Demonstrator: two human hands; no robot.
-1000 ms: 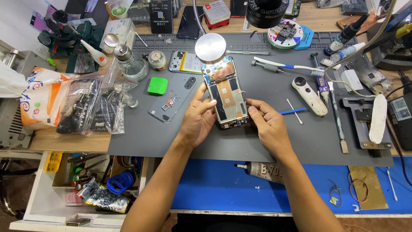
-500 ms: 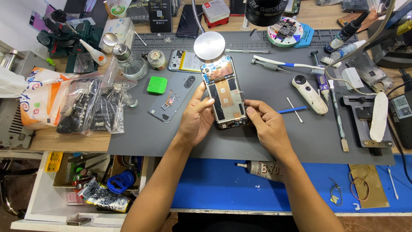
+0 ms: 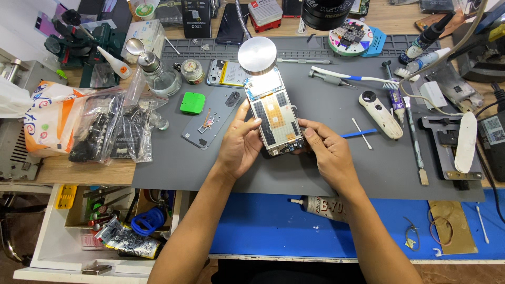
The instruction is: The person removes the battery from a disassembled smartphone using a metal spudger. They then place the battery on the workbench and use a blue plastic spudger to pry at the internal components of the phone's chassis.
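An opened phone (image 3: 274, 112) with its back removed and its insides showing lies on the grey work mat (image 3: 368, 168), under the round lamp head (image 3: 257, 54). My left hand (image 3: 239, 142) grips its left edge, thumb on the frame. My right hand (image 3: 326, 152) holds its lower right corner, fingertips pressed at the bottom edge. The phone's grey back cover (image 3: 210, 118) rests to the left with small parts on it.
A green square block (image 3: 192, 102), a glass bottle (image 3: 158, 76) and plastic bags of parts (image 3: 113, 129) sit left. A toothbrush (image 3: 352, 79), white handheld tool (image 3: 380, 113), blue swab (image 3: 357, 133) and metal jig (image 3: 447, 147) lie right. A glue tube (image 3: 321, 206) rests near me; an open drawer (image 3: 110, 226) is lower left.
Both hands stay on the phone. The right hand's fingers have shifted slightly along the lower right edge; the phone has barely moved.
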